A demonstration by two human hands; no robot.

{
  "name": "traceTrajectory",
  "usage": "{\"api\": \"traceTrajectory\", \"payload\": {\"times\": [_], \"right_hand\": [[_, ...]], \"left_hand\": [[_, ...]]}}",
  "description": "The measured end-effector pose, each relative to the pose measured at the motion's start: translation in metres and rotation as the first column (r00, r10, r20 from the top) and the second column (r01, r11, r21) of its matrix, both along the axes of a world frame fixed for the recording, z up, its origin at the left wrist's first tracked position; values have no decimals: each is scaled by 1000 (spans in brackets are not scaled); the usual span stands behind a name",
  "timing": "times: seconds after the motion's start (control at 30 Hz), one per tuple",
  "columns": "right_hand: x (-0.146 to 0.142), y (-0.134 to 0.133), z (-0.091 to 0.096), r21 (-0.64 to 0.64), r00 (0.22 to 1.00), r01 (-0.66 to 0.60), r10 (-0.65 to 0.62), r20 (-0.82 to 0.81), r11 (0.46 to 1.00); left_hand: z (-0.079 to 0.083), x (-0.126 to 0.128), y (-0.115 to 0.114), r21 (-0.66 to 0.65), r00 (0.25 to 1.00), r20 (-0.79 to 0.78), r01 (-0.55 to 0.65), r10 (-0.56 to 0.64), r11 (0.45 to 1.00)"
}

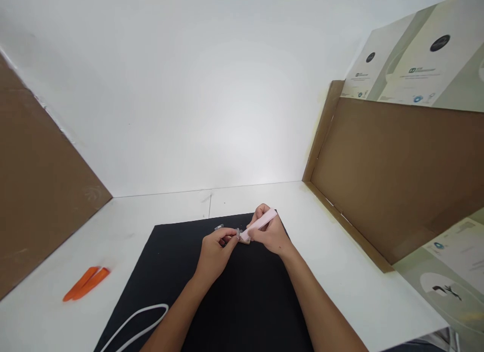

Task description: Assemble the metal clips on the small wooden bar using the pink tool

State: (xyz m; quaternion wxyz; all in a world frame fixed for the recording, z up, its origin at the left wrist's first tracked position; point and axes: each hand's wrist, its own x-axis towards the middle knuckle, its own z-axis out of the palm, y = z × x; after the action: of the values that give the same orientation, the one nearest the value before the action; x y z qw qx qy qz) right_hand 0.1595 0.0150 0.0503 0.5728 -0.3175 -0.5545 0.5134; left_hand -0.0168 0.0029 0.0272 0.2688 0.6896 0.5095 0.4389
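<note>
My right hand (269, 235) is closed around a pale pink pen-shaped tool (260, 224), its tip pointing down and left. My left hand (215, 251) pinches a small object (242, 237) right at that tip; it is too small to name. Both hands meet over the far part of a black mat (234, 301) on the white table. A tiny clear or metallic piece (219, 227) lies on the mat just beyond my left fingers.
Two orange pry tools (86, 283) lie on the white table (124, 221) at the left. A white cable (136, 321) loops over the mat's near left corner. Brown cardboard panels (397, 175) wall in both sides, with printed boxes (416, 64) at the right.
</note>
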Motion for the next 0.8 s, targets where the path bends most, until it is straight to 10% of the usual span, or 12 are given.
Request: {"api": "traceTrajectory", "payload": {"times": [0.33,0.57,0.8], "right_hand": [[0,6,-6,49,985,169,-169,13,984],[-1,-5,5,-28,994,-105,104,-32,994],[0,8,-3,18,976,206,-204,-75,978]], "left_hand": [[1,-1,0,9,1000,-18,3,-3,1000],[1,-2,0,18,1000,-21,19,-19,1000],[1,-2,-1,13,999,-29,34,-33,999]]}}
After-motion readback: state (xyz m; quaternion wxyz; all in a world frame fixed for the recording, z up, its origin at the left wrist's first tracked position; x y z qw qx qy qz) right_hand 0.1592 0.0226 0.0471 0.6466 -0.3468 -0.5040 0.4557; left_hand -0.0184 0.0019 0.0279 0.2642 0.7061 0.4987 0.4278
